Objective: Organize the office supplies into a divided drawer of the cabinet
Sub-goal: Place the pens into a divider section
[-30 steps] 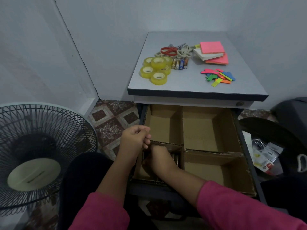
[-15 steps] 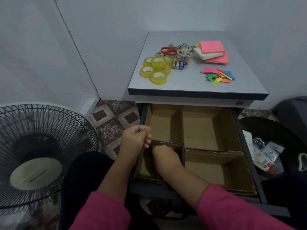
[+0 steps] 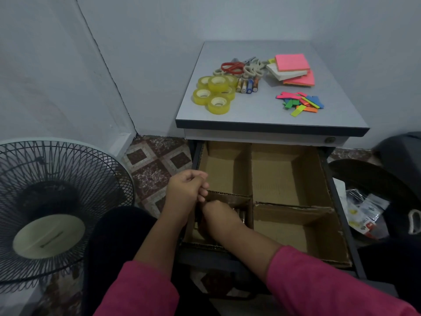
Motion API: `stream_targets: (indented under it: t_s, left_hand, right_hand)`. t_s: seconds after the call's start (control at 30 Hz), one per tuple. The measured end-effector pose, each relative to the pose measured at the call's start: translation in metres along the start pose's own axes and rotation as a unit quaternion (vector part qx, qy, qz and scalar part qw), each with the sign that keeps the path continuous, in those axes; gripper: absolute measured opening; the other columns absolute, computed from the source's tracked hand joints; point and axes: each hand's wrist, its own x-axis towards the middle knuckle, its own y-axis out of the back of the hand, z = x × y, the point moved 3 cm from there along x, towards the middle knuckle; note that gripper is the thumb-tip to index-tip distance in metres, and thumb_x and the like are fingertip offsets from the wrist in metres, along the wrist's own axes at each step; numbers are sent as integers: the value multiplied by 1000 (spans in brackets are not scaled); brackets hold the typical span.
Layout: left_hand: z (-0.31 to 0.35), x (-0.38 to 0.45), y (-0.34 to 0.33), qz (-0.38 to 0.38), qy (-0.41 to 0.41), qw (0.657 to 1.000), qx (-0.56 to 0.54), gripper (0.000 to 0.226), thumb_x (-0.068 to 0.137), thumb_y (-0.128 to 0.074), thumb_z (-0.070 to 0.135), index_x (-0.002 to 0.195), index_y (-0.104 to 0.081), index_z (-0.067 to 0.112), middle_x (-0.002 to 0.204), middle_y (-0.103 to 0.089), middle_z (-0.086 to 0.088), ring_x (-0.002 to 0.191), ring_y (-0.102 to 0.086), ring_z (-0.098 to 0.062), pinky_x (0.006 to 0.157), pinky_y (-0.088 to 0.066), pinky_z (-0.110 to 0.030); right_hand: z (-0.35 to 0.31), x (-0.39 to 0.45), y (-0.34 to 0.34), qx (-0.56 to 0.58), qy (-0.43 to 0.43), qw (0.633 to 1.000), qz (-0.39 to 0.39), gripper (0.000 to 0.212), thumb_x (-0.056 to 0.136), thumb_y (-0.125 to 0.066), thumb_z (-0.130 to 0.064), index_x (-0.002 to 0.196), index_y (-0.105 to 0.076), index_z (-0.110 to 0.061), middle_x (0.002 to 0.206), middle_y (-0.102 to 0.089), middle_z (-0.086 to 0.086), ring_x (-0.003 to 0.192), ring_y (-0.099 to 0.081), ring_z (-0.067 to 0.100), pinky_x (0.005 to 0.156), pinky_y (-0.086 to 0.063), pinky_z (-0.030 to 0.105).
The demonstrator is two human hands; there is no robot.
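The grey cabinet stood in the corner with its dark metal drawer pulled out. Brown cardboard dividers split the drawer into four compartments.

The left hand hovered over the drawer's left edge, at the wall between the far-left and near-left compartments. Its fingers were curled into a loose fist; whether they held anything could not be told. The right hand reached down into the near-left compartment, its fingers hidden below the wrist, so their state could not be told. Beside that hand, a few small cylindrical batteries lay in the same compartment, dim and partly hidden. The other three compartments showed bare cardboard.

On the cabinet's grey top lay the remaining supplies. Five rolls of clear yellowish tape clustered at the near left. Just right of them lay a short row of batteries in mixed colours. Behind these sat a tangle of scissors, one pair red-handled and others with beige handles. At the far right lay a stack of pink and white sticky note pads, and nearer the front a scatter of small neon paper flags.

A black wire-caged floor fan stood at the left on the patterned tile floor. Both arms wore pink sleeves.
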Motion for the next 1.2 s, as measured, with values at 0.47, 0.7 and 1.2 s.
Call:
stream_targets:
  t_s: [0.47, 0.7, 1.2]
  left_hand:
    - [0, 0, 4, 25, -9, 1000, -10, 16, 93, -53, 1, 84, -65, 6, 64, -61, -7, 46, -53, -5, 43, -44, -18]
    - [3, -1, 5, 42, -11, 999, -26, 15, 93, -53, 0, 85, -64, 5, 66, -60, -8, 46, -52, -5, 43, -44, -17]
    - [3, -3, 5, 41, -15, 999, -22, 15, 93, -54, 1, 84, -64, 6, 66, -60, -8, 49, -53, -7, 44, -44, -18]
  right_hand:
    - [2, 0, 1, 21, -1, 999, 33, 24, 93, -54, -16, 116, -55, -8, 111, -65, 14, 104, -62, 33, 78, -49, 34]
    - [7, -2, 2, 68, -51, 996, 19, 19, 89, -60, -20, 106, -60, -11, 108, -65, 13, 103, -62, 31, 78, -48, 32]
    - [7, -4, 2, 72, -75, 995, 4, 26, 85, -67, -25, 107, -65, -13, 106, -67, 12, 101, -63, 30, 74, -48, 31]
